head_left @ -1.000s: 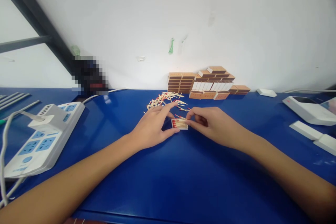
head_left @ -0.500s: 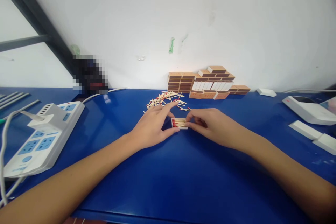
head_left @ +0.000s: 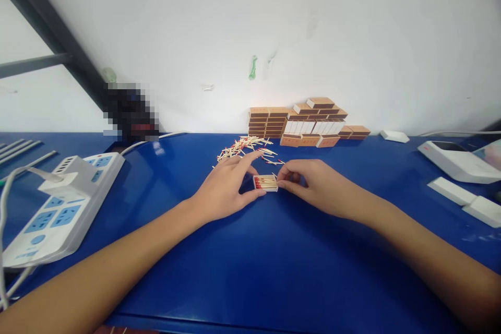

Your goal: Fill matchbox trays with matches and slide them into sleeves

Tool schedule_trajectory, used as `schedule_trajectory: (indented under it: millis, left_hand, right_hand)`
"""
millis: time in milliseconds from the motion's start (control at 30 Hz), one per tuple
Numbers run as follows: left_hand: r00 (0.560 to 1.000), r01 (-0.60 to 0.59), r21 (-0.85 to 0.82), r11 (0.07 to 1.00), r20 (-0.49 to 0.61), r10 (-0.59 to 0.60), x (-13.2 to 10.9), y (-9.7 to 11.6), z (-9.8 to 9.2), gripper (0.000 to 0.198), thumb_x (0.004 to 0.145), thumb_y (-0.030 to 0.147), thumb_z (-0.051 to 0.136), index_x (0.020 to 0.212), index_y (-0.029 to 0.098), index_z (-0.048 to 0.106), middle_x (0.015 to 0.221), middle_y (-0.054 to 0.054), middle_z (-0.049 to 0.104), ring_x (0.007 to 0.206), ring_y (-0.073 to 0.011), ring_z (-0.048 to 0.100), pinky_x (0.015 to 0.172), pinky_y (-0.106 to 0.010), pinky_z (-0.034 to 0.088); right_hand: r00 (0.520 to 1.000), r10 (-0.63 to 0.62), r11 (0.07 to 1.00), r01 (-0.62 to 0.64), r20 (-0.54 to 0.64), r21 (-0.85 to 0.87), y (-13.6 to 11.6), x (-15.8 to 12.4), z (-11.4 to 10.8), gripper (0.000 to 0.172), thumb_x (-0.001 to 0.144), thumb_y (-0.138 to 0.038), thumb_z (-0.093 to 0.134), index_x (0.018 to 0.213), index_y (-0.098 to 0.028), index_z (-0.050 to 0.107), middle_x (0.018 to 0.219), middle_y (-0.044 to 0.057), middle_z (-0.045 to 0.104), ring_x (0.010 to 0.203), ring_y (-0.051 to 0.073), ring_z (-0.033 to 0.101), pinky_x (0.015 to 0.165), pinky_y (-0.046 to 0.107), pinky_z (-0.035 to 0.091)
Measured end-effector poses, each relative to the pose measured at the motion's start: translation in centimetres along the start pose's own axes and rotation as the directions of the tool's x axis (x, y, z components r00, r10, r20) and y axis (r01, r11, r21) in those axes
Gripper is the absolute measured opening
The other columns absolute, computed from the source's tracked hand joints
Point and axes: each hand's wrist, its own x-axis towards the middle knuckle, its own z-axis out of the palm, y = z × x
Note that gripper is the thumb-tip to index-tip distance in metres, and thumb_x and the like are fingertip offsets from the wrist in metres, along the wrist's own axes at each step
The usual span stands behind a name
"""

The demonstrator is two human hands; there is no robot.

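Note:
A small white matchbox tray (head_left: 266,189) lies on the blue table, filled with a layer of matches (head_left: 267,182), their red heads mostly to the left. My left hand (head_left: 225,188) steadies the tray at its left end, thumb on the near side and other fingers behind, with the index finger raised. At the tray's right end my right hand (head_left: 313,182) is closed in a pinch, and a pale matchstick shows at its fingertips. Behind my left hand is a loose heap of matches (head_left: 250,143), with a few strays to its right.
Matchboxes (head_left: 309,125) are stacked against the wall. On the left is a white power strip (head_left: 74,219) with a plugged-in adapter and cables. To the right are white boxes (head_left: 452,191) and a white device (head_left: 454,162). Grey rods (head_left: 21,148) lie far left.
The matches in the tray lie slightly differently, and a stick now shows by my right fingertips. Both hands keep nearly the same place; the view has shifted slightly.

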Motion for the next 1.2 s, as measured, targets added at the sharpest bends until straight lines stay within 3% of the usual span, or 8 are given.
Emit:
schedule_trajectory:
  millis: [300,700,900,1067,1200]
  left_hand:
    - [1.0,-0.014,0.004,1.0,0.01,0.014,0.0,0.2,0.0,0.077,0.093,0.037,0.075,0.156,0.029,0.032,0.119,-0.003,0.075,0.126,-0.0283,0.062,0.11,-0.05,0.045]
    - [0.998,-0.056,0.016,0.998,-0.013,0.057,-0.1,0.4,0.0,0.077,0.092,0.036,0.077,0.155,0.029,0.033,0.119,-0.003,0.075,0.125,-0.0281,0.062,0.11,-0.05,0.045]
    - [0.999,-0.028,-0.012,1.0,-0.021,0.028,0.0,0.4,-0.2,0.077,0.092,0.037,0.077,0.155,0.03,0.034,0.119,-0.002,0.076,0.128,-0.0281,0.062,0.113,-0.05,0.043]
    - [0.999,0.002,-0.017,1.0,-0.052,-0.003,0.2,-0.1,-0.4,0.074,0.091,0.037,0.078,0.153,0.029,0.037,0.117,-0.002,0.077,0.126,-0.0277,0.063,0.112,-0.05,0.043]
    - [0.999,0.005,-0.015,1.0,-0.035,-0.006,0.1,-0.1,-0.2,0.075,0.091,0.039,0.078,0.153,0.028,0.037,0.119,-0.002,0.076,0.129,-0.0278,0.061,0.113,-0.05,0.042]
  right_hand:
    - [0.994,-0.103,0.992,0.101,-0.024,-0.077,-0.1,0.0,0.9,0.016,0.1,-0.03,0.053,0.094,-0.022,0.066,0.089,0.004,0.07,0.076,0.018,0.061,0.07,0.031,0.045]
    - [0.992,-0.113,0.989,0.107,-0.063,-0.101,-0.5,0.0,1.0,0.016,0.102,-0.03,0.053,0.092,-0.022,0.062,0.087,0.004,0.067,0.074,0.017,0.059,0.068,0.03,0.042]
    - [0.978,-0.051,0.989,0.022,-0.204,-0.145,0.7,0.4,-0.1,0.018,0.1,-0.033,0.056,0.09,-0.022,0.065,0.083,0.004,0.068,0.071,0.017,0.058,0.066,0.031,0.041]
    - [0.987,0.055,0.991,-0.073,-0.153,-0.109,1.4,0.7,0.5,0.02,0.099,-0.035,0.057,0.089,-0.022,0.067,0.082,0.004,0.068,0.073,0.019,0.06,0.066,0.032,0.044]
    - [0.982,-0.142,0.988,0.132,-0.125,-0.084,2.2,0.8,0.8,0.025,0.105,-0.024,0.041,0.11,-0.023,0.066,0.107,0.009,0.065,0.091,0.021,0.063,0.082,0.035,0.049]
